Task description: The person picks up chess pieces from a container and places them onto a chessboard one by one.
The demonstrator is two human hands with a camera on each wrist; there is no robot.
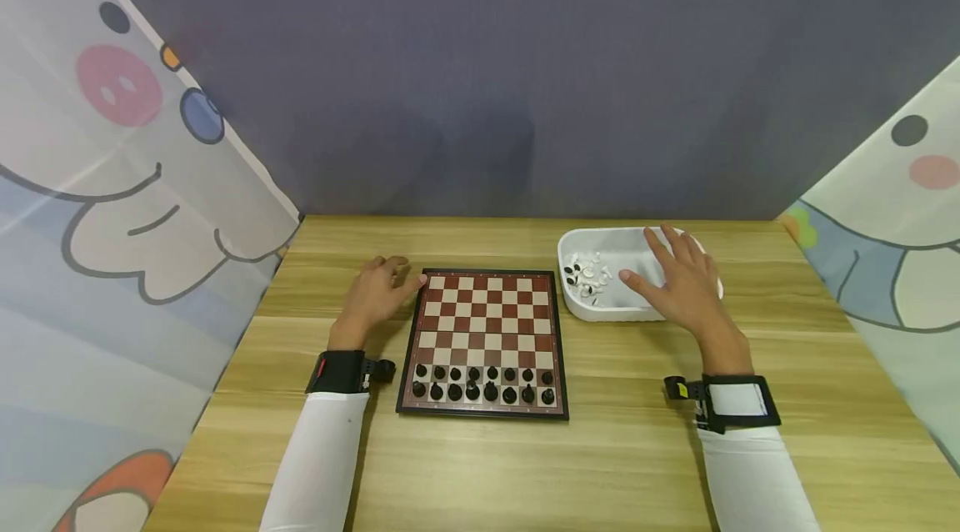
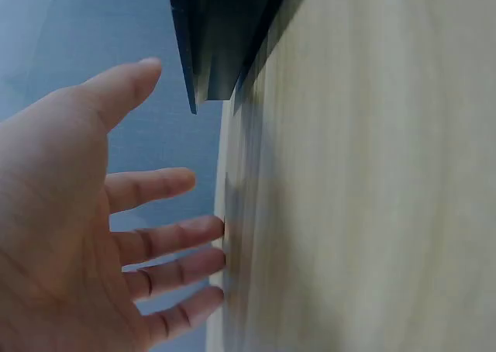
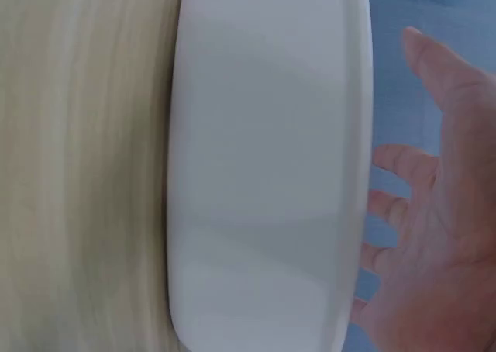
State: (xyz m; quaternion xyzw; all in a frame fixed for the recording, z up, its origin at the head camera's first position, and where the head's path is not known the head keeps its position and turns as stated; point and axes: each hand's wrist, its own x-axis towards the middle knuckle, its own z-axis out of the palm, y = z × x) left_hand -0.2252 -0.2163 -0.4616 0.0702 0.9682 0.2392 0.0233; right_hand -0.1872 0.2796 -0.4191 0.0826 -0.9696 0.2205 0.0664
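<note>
A red-and-cream chessboard [image 1: 480, 323] lies on the table with two rows of black chess pieces [image 1: 472, 390] along its near side. My left hand [image 1: 375, 292] is beside the board's far left corner, thumb extended toward the edge; in the left wrist view its fingers [image 2: 167, 239] are spread and hold nothing. A white plastic tub [image 1: 600, 313] stands right of the board, with white chess pieces [image 1: 587, 273] gathered in its left part. Over the tub's right side hovers my right hand [image 1: 686, 286], fingers spread and nothing in them. The tub's wall fills the middle of the right wrist view.
The wooden table [image 1: 622, 465] ends at a dark grey partition [image 1: 480, 82] at the back. Curtains with cartoon prints [image 1: 120, 132] hang on the left and right. A strapped wrist camera [image 1: 382, 371] sits close to the board's left edge.
</note>
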